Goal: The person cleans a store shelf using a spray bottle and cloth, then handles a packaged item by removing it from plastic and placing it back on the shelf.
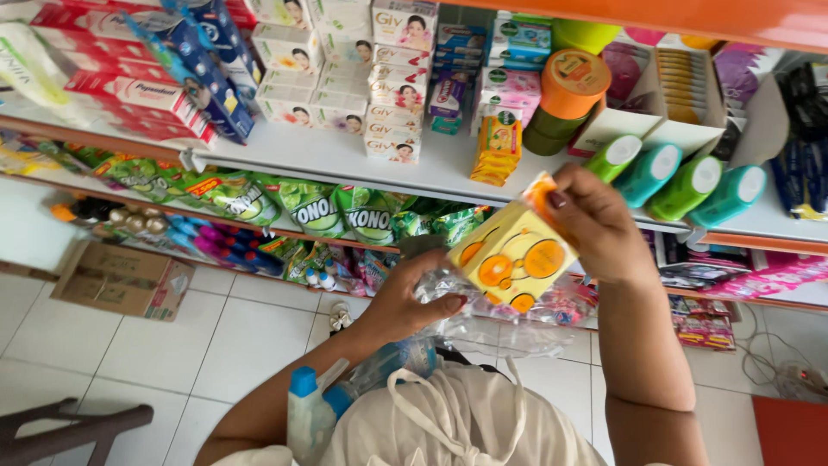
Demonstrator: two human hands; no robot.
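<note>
Near white shop shelf [345, 155], right hand [595, 226] pinches small yellow box with orange circles [515, 256], fingers closed on its top corner. Left hand [405, 302] grips crinkly clear plastic wrap [483, 324] just below box.

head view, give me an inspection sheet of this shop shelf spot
surface: white shelf stocked with boxed goods; white tiled floor below
job's things: yellow box with orange circles raised in front of the shelf; crumpled clear plastic wrap under it
clutter: cardboard carton on the floor; green packets on the lower shelf
hands: right hand grips the yellow box at its top; left hand grips the plastic wrap
cables: white cords on the floor at right
surroundings: green and teal roll-on bottles; stacked orange and green tubs
</note>
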